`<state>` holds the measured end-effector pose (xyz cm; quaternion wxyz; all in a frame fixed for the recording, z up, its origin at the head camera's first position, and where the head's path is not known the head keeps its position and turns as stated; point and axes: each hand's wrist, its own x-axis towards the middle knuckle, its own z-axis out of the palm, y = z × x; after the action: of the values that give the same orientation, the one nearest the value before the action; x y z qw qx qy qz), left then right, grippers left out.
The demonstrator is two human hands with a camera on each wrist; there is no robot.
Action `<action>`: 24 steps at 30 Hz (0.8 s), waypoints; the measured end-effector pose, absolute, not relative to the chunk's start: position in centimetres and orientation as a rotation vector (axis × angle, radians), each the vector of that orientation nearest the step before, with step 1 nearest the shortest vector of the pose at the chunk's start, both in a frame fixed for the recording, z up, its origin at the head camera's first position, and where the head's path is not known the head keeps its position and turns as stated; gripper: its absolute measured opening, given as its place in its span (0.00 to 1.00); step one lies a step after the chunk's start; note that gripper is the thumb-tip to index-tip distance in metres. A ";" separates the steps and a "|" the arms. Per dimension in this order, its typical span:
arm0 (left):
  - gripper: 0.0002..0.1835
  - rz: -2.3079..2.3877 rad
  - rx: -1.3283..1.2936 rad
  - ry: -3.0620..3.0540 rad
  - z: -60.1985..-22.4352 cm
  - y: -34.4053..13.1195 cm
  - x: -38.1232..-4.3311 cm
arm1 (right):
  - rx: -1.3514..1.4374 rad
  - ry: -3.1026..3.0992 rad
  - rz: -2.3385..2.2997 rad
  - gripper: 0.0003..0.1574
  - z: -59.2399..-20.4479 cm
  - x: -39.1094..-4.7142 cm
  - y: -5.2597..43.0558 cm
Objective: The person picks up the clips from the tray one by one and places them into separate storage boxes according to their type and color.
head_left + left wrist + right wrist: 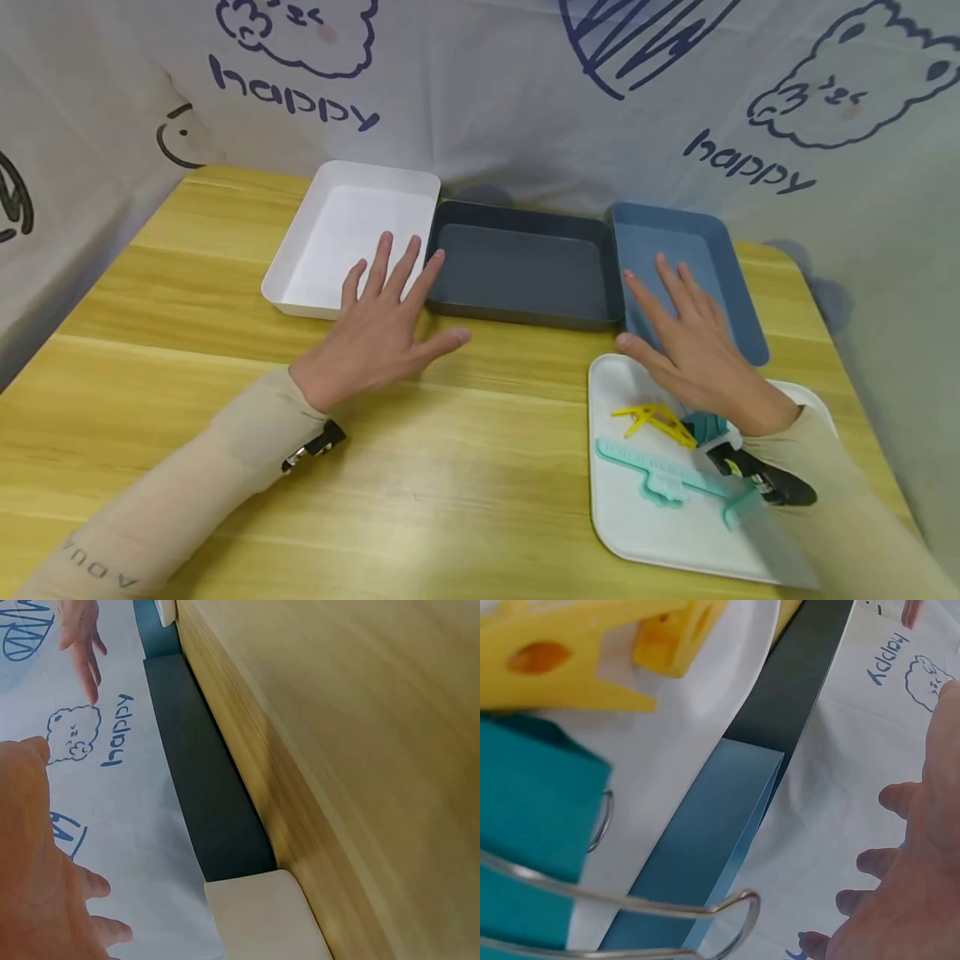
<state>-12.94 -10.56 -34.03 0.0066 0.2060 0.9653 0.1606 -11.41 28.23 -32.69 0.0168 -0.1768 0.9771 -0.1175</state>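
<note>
My left hand, fingers straight and spread, hovers in front of the white tray and holds nothing. My right hand is likewise spread, above the blue tray and the far edge of a low white tray. On that low tray lie a yellow clothespin, a teal binder clip partly hidden by the right wrist, and a mint-green sealing clip. The right wrist view shows the binder clip with its wire handles and the yellow clothespin close up.
A dark grey tray stands between the white and blue trays, all along the back of the wooden table. Behind them hangs a white cloth with drawings and lettering.
</note>
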 end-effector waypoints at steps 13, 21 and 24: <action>0.53 0.512 0.689 3.020 -33.9 -10.1 -12.1 | -0.534 3.069 -0.427 0.49 -32.7 -10.7 29.7; 0.54 0.518 0.719 3.013 -34.0 -9.8 -11.9 | -0.538 3.096 -0.466 0.48 -33.1 -10.7 30.7; 0.54 0.519 0.737 3.014 -34.1 -9.7 -11.9 | -0.551 3.109 -0.474 0.48 -33.2 -10.6 31.1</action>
<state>-11.85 -9.75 -34.06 -0.0020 0.2344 0.9580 0.1650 -10.60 31.14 -33.16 -0.0256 -0.1724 0.9734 -0.1485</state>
